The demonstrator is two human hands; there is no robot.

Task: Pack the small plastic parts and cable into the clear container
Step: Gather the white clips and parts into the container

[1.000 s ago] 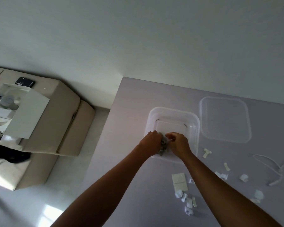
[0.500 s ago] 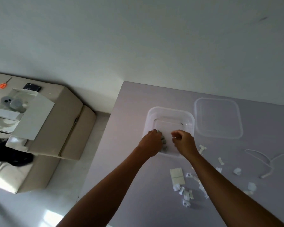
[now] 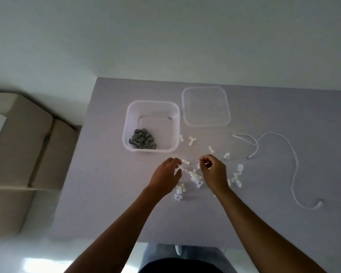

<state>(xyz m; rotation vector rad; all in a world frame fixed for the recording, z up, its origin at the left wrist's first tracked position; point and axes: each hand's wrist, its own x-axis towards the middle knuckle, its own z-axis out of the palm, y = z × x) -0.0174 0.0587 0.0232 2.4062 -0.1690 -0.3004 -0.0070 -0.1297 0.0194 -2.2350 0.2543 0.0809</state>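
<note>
Head view: grey parts sit in the clear container beyond your hands; white parts lie between them, cable to the right, both unpacked. Left hand half-open, right hand seemingly pinching a white piece.

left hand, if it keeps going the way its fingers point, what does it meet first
Probably the small white plastic piece just beyond the left hand; farther along that line are more white pieces, though depth is hard to judge.

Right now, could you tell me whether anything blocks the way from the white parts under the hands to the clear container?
Nothing visible does. The clear container stands open, its lid beside it, with bare table between it and the white parts.
</note>
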